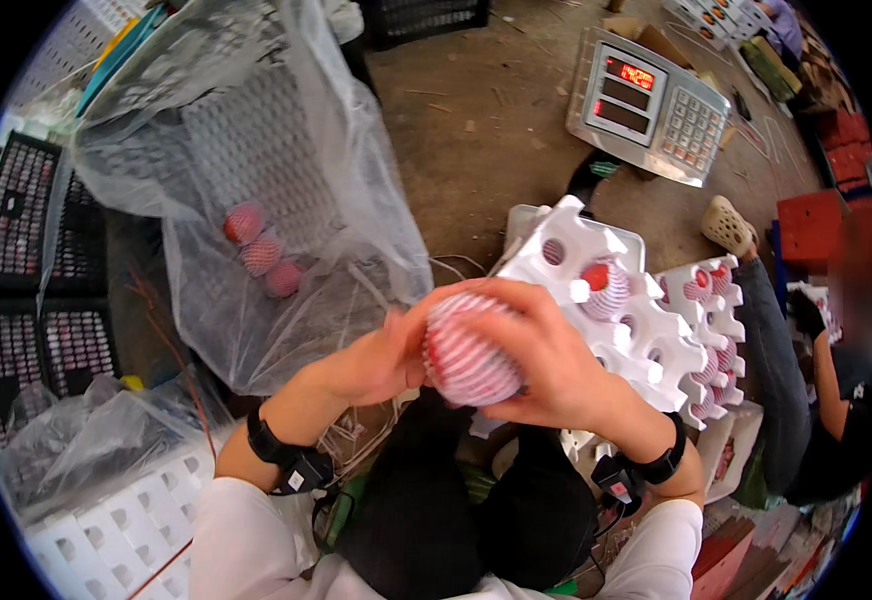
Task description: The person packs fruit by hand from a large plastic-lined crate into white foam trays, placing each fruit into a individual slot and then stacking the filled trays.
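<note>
Between my two hands is a round red fruit in a white foam net sleeve [469, 352]. My right hand [548, 352] is closed round its right side, fingers over the top. My left hand [379, 360], slightly blurred, touches its left side; how far it grips is not plain. Beyond my right wrist, a white foam tray [646, 322] holds another netted red fruit [607, 289] in one of its hollows. To the left, a clear plastic bag [361, 187] lines a container, with three netted fruits [262, 253] lying in it on a grey dimpled tray [256, 150].
A digital scale display [649, 105] stands beyond the foam tray. Further foam trays with netted fruit [706, 337] are stacked at the right. A co-worker's leg [770, 367] and gloved hand [807, 311] are at far right. White perforated foam [120, 532] lies at lower left.
</note>
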A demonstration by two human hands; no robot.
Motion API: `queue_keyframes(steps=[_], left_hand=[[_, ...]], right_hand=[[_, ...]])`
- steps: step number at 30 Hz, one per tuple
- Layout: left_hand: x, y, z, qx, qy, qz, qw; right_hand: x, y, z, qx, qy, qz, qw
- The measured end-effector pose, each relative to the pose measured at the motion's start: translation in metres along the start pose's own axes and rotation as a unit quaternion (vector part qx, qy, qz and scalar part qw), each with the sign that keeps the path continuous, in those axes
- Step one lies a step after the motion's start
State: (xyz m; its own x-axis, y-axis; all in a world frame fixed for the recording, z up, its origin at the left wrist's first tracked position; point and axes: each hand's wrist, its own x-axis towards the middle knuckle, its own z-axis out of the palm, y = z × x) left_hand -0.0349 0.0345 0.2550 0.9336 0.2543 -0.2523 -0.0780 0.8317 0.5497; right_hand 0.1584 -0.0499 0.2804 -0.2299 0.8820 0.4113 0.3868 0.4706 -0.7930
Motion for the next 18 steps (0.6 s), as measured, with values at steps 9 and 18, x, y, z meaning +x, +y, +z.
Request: queue_keyframes(steps=[9, 18], left_hand=[[0.043, -0.063, 0.017, 0.196, -0.040, 0.010, 0.980], [0.113, -0.098, -0.025, 0.834, -0.114, 0.293, 0.454]], right_hand=[[-0.085, -0.004, -0.014, 0.006, -0.019, 0.192, 0.981], [-0.178, 0.045, -0.075, -0.414, 0.104, 0.338, 0.839]])
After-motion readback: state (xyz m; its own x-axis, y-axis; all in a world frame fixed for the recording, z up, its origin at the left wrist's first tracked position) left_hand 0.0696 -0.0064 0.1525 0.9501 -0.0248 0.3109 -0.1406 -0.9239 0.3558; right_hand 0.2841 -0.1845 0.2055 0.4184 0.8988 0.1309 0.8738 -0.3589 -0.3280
